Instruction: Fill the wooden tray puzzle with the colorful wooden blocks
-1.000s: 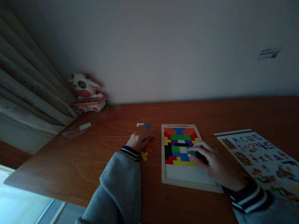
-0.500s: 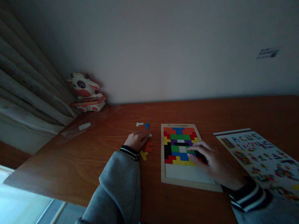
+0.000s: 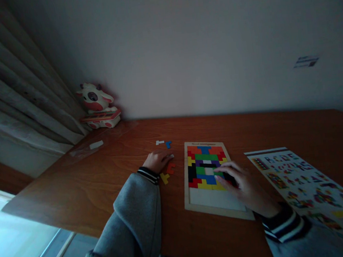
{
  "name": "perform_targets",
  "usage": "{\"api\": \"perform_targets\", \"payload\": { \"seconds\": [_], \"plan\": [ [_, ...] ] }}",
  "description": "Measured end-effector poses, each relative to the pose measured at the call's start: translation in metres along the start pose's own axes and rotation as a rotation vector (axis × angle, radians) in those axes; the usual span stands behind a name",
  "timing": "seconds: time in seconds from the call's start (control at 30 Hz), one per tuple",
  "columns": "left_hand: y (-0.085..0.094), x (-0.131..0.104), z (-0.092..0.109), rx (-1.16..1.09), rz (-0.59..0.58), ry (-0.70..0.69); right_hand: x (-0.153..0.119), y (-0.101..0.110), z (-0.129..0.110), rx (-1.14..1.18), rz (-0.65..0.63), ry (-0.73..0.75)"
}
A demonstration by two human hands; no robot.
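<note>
My left hand [image 3: 156, 161] rests on the table left of the board, its fingertips closed at a small white puzzle piece [image 3: 171, 156] that is mostly hidden. Close around it lie an orange piece [image 3: 171, 168], a yellow piece [image 3: 165, 178], a blue piece [image 3: 168, 144] and another white piece [image 3: 160, 142]. My right hand [image 3: 239, 180] hovers over or touches the right side of the wooden puzzle board [image 3: 187, 191], fingers apart, holding nothing that I can see. Coloured block pieces [image 3: 206, 157] fill the board's upper part; its lower strip is bare.
A printed pattern sheet [image 3: 304, 184] lies at the right, partly under my right sleeve. At the back left stands a cow-shaped toy [image 3: 99, 107] beside the curtain [image 3: 18, 86]. A clear plastic bag with a white label [image 3: 96, 144] lies near the table's left edge.
Both hands stay almost where they were. The view has shifted very slightly, and the pieces and board look the same.
</note>
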State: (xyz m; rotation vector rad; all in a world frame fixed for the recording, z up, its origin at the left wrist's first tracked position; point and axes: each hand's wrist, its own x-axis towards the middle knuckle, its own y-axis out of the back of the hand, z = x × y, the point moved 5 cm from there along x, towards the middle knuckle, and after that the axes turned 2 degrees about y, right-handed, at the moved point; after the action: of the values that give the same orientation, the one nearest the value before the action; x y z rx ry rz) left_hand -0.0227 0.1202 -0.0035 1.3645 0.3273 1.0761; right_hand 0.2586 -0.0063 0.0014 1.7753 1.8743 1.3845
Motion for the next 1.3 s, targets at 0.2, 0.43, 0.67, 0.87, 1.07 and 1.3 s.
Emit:
{"api": "perform_targets", "payload": {
  "seconds": [0.2, 0.43, 0.67, 0.87, 1.07, 1.3],
  "plan": [
    [-0.001, -0.001, 0.003, 0.008, 0.011, -0.031, 0.018, 0.018, -0.009, 0.056, 0.1, -0.053],
    [0.002, -0.002, 0.007, -0.013, 0.044, -0.09, 0.043, 0.022, -0.017, 0.086, 0.138, -0.016],
    [0.011, 0.001, 0.068, -0.3, 0.216, -0.187, 0.032, 0.003, -0.005, 0.16, 0.119, -0.037],
    [0.004, 0.006, 0.128, -0.498, 0.185, -0.28, 0.03, -0.002, -0.006, 0.292, 0.041, -0.042],
    [0.004, 0.006, 0.129, -0.53, 0.169, -0.215, 0.029, 0.001, -0.003, 0.302, 0.063, -0.097],
    [-0.003, 0.004, 0.119, -0.4, 0.183, -0.182, 0.027, -0.006, 0.008, 0.284, 0.032, -0.203]
  ]
}}
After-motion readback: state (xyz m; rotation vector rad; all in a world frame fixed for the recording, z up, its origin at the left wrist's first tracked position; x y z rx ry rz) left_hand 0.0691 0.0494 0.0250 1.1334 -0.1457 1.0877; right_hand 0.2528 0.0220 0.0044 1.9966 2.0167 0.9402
